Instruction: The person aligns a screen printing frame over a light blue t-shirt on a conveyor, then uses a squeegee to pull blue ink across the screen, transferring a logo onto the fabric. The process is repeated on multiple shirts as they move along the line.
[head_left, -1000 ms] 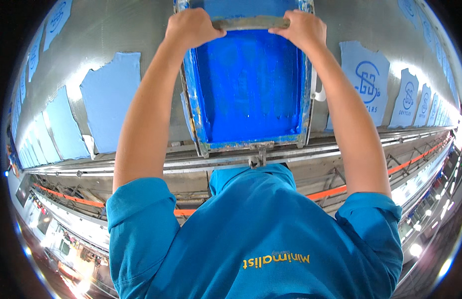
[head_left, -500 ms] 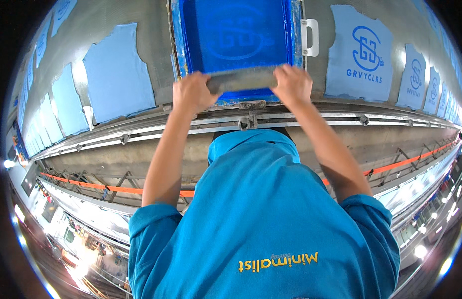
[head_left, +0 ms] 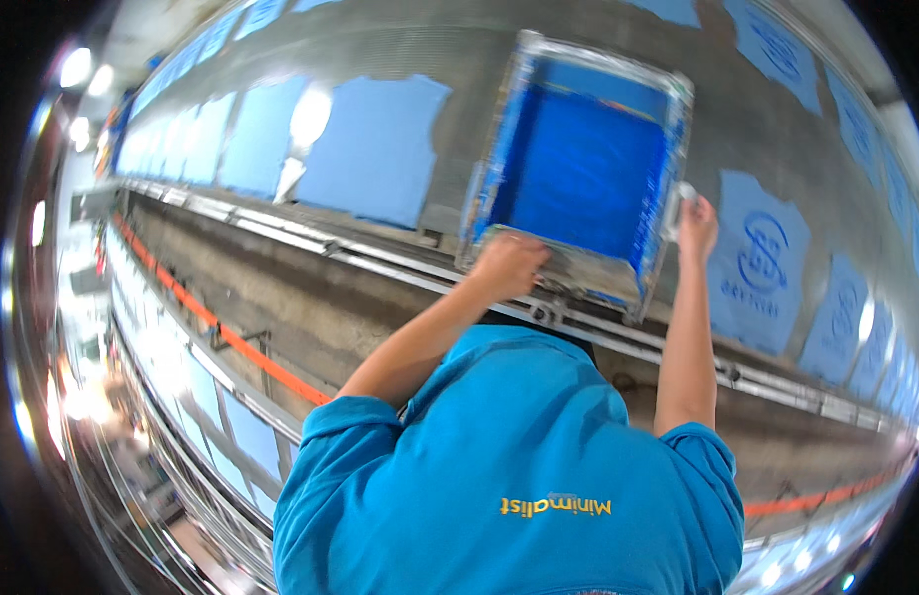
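Left grip: our left hand (head_left: pixel 509 266) is closed over the left part of the squeegee (head_left: pixel 583 263); motion blur hides exactly how the fingertips sit.
Right grip: our right hand (head_left: pixel 697 230) is clamped on the white handle (head_left: pixel 673 212) at the right side of the frame, its arm reaching nearly straight up the view.
Squeegee: a pale greyish bar, it lies across the near end of the frame, slanting down slightly toward our right.
Screen frame: we see the rectangular frame (head_left: pixel 608 61) right of centre, ahead of us on the grey tabletop (head_left: pixel 440 59), its top leaning left in the view and its rim silvery and ink-stained.
Mesh: inside the rim, the blue mesh (head_left: pixel 583 164) is deep blue over most of its area, with a lighter band at the far end.
Cloth to our left: a plain light-blue panel (head_left: pixel 375 149) lies flat, apart from the frame, with more in a row beyond it.
Cloth to our right: a printed panel (head_left: pixel 762 258) bears a darker blue emblem and lies near the right hand.
Near edge: a metal rail (head_left: pixel 806 399) runs along the tabletop, and an orange bar (head_left: pixel 271 370) shows below.
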Tool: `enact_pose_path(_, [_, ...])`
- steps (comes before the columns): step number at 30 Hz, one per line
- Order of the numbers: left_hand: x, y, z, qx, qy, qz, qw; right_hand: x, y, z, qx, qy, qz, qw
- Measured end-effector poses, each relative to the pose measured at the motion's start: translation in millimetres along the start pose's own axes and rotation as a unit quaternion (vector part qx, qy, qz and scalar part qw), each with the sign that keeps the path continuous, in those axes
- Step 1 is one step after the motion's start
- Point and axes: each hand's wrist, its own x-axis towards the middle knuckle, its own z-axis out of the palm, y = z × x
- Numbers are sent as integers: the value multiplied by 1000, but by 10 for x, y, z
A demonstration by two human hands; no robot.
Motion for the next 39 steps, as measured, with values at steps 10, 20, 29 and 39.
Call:
enact_pose_path(10, [-279,-429,-102,-85,64,73,992,-159,-1067,80,167,81,-26,982])
enact_pose_path(20, [-1282,-2736,-1046,-100,24,-34,994,-1406,-2427,2234,208,54,62,975])
enact_pose_path(29, [-1906,-3877,-1308,-60,18,-41,997,-1917,-3132,3358,180,63,63,980])
enact_pose_path(39, [-1282,-4175,-1780,-10,-25,28,999,-2048,-3273,3375,119,39,20,992])
